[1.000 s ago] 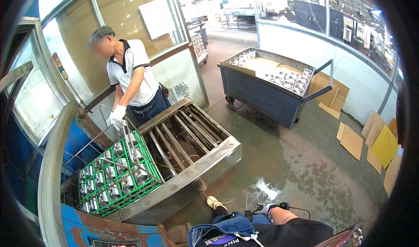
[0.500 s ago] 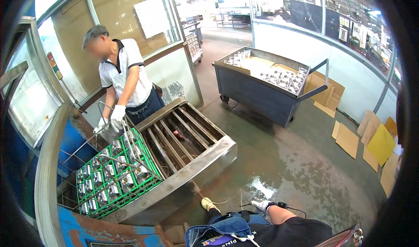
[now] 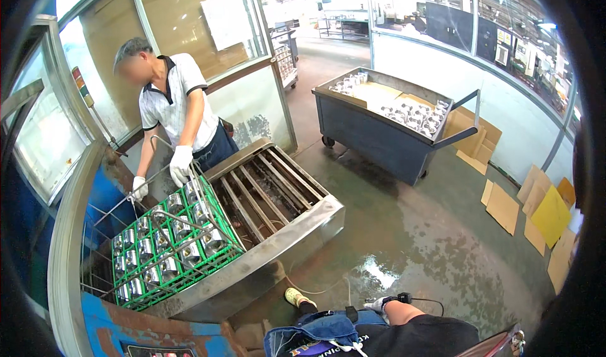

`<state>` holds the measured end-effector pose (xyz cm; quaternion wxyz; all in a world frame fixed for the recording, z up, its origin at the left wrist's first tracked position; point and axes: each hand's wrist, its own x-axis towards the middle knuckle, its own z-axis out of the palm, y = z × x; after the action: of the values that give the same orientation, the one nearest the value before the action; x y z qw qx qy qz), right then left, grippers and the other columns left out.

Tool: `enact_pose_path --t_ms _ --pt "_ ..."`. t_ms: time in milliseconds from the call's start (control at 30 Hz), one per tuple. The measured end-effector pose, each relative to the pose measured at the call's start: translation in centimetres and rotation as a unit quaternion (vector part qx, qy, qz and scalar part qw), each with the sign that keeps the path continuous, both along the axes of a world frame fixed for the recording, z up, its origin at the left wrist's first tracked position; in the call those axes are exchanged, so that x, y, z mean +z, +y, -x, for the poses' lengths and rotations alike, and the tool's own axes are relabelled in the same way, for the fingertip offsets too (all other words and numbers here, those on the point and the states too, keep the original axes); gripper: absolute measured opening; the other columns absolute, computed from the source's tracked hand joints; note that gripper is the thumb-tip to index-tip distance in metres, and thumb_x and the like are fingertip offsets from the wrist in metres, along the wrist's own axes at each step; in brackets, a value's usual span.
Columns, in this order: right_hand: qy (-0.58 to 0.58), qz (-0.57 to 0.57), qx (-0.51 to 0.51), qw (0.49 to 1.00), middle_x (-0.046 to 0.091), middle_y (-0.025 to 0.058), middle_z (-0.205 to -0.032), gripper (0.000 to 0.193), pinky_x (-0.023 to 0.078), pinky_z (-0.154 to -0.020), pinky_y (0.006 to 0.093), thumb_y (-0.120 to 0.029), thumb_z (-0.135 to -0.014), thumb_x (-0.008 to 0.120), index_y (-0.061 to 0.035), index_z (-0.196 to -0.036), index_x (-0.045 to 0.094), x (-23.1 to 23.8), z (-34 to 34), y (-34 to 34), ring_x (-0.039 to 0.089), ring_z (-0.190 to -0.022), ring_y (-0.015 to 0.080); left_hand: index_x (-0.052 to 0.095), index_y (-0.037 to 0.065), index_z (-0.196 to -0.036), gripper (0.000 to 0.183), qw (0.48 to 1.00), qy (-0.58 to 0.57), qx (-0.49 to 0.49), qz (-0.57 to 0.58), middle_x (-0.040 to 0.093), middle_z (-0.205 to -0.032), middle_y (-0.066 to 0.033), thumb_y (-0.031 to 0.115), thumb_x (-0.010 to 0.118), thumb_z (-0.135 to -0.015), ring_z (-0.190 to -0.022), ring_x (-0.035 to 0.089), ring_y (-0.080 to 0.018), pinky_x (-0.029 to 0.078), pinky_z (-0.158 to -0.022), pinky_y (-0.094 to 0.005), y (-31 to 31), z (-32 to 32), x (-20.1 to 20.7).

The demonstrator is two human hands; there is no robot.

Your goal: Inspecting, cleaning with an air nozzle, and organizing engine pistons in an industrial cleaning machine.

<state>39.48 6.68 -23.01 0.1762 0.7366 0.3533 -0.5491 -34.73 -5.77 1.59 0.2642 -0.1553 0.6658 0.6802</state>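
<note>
My right hand (image 3: pixel 376 304), in a white glove, hangs low near the bottom edge beside a blue denim bag (image 3: pixel 344 327). A dark device (image 3: pixel 405 297) with a cable sits on that wrist. How its fingers are set cannot be made out, and nothing shows in it. My left hand is out of view. On the metal-framed roller table (image 3: pixel 315 215) to the left lies a green rack (image 3: pixel 221 260) with rows of shiny cylindrical metal parts (image 3: pixel 190 253). A co-worker's two gloved hands grip the wire frame around it (image 3: pixel 161 181); my hands are apart from it.
A dark wheeled cart (image 3: pixel 372 126) with metal parts and cardboard stands beyond the table. Flat cardboard (image 3: pixel 502 207) and a yellow sheet (image 3: pixel 550 213) lie at right. The floor (image 3: pixel 379 231) looks wet. A blue, rusty machine (image 3: pixel 158 332) fills the lower left.
The co-worker's hands have moved apart, one lower and to the left on the wire frame. The green rack seems slightly farther right on the table. My right hand has sunk slightly in view.
</note>
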Motion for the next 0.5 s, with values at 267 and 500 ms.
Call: enact_pose_path --t_ms 267,500 --pt "0.019 -0.016 0.034 0.999 0.065 0.0136 -0.128 0.082 0.047 -0.097 0.0415 -0.075 -0.082 0.055 -0.0109 -0.133 0.062 -4.4 -1.9 0.6 0.062 -0.115 0.0288 0.062 0.016 -0.127 0.042 0.782 0.388 -0.389 -0.295 0.063 -0.129 -0.0045 0.042 0.057 -0.095 -0.114 0.057 -0.0349 0.039 -0.098 -0.0627 -4.1 0.6 -2.8" --pt "0.033 -0.048 -0.006 0.998 0.063 0.0148 -0.131 0.084 0.047 -0.097 0.0413 -0.075 -0.081 0.056 -0.0089 -0.133 0.061 -3.4 -1.5 1.0 0.060 -0.117 0.0297 0.062 0.019 -0.128 0.042 0.999 -0.017 0.033 -0.027 0.063 -0.130 -0.0029 0.043 0.055 -0.095 -0.115 0.056 -0.0345 0.036 -0.101 -0.0630 -1.0 -1.4 0.6"
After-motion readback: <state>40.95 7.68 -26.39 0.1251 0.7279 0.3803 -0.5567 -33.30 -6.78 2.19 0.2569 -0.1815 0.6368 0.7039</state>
